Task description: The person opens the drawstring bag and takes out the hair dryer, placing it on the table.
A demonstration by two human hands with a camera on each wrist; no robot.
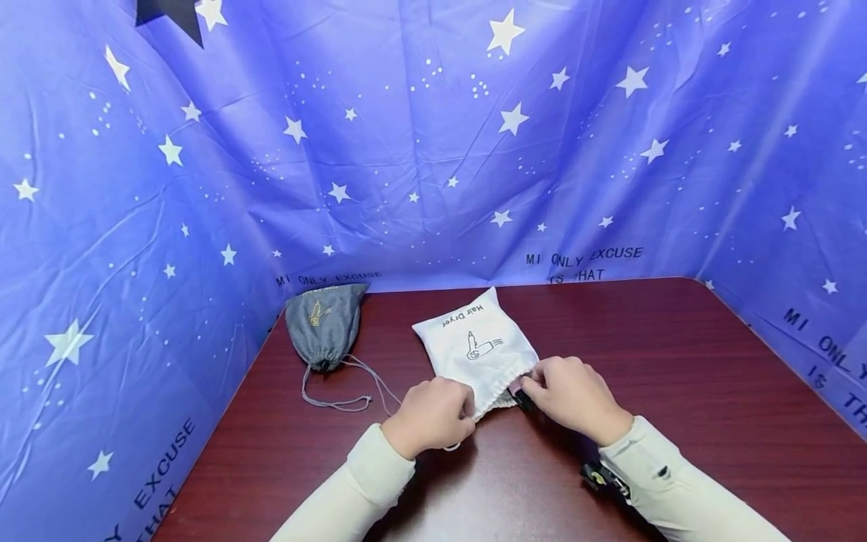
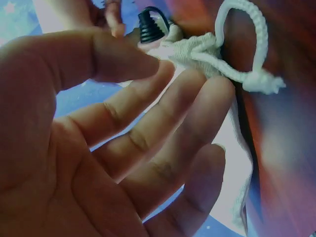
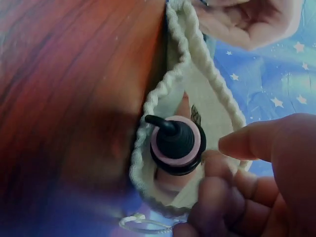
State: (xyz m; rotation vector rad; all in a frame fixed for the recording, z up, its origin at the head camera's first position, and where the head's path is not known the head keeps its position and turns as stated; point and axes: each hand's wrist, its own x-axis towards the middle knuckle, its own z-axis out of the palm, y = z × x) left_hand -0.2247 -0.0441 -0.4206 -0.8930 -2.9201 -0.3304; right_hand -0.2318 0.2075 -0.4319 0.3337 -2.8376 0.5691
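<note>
A white cloth drawstring bag (image 1: 477,342), printed "Hair Dryer" with a dryer drawing, lies on the table, its mouth toward me. Inside the mouth shows the end of a pink hair dryer handle (image 3: 196,133) with a ribbed black cord sleeve (image 3: 175,143); the dryer's body is hidden in the cloth. My left hand (image 1: 433,412) pinches the left side of the mouth between thumb and fingers. At the right side, my right hand (image 1: 572,395) grips the gathered rim (image 3: 237,116), thumb and curled fingers close beside the handle end.
To the left, a grey drawstring pouch (image 1: 323,324) with a gold dryer print lies on the dark red table (image 1: 650,354), its grey cord (image 1: 339,409) trailing toward my left hand. A knotted white cord (image 2: 261,39) hangs from the bag. Blue star-printed cloth (image 1: 406,150) encloses the table.
</note>
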